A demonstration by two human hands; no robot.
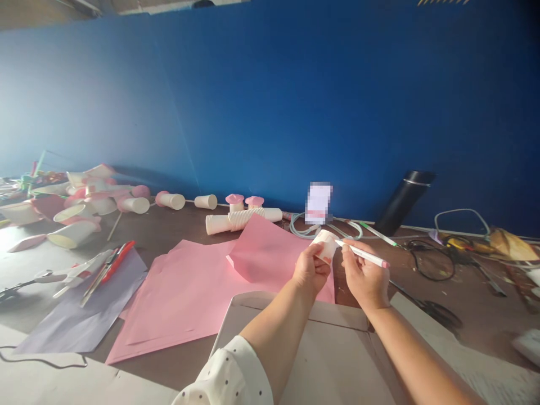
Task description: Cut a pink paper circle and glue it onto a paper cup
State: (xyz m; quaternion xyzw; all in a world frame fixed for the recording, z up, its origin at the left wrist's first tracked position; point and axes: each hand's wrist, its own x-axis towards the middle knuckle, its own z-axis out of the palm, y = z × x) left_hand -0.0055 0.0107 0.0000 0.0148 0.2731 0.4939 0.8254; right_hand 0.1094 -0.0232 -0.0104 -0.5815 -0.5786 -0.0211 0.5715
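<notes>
Two hands busy here, one item each. Left hand has its fingers wrapped around one white paper cup, held up over the worktop just past the front edge of the pink paper. Right hand is pinching one white marker with a pink end, tip right by the cup's side; can't tell if it's actually touching. Cup's got some reddish-pink marks on it.

Count for the rest: one long nested stack of cups on its side (too tight to count), one loose cup lying behind it, two pink-topped cups standing side by side, one black flask tilted over, one green-ended pen. Pink paper is a few overlapping sheets, number unclear. The jumbled pile of cups and pink bits over left is uncountable too.

Writing-wise: the upright pale card-like thing is pixelated, and the printed sheet at lower right has lines too faint to read.
</notes>
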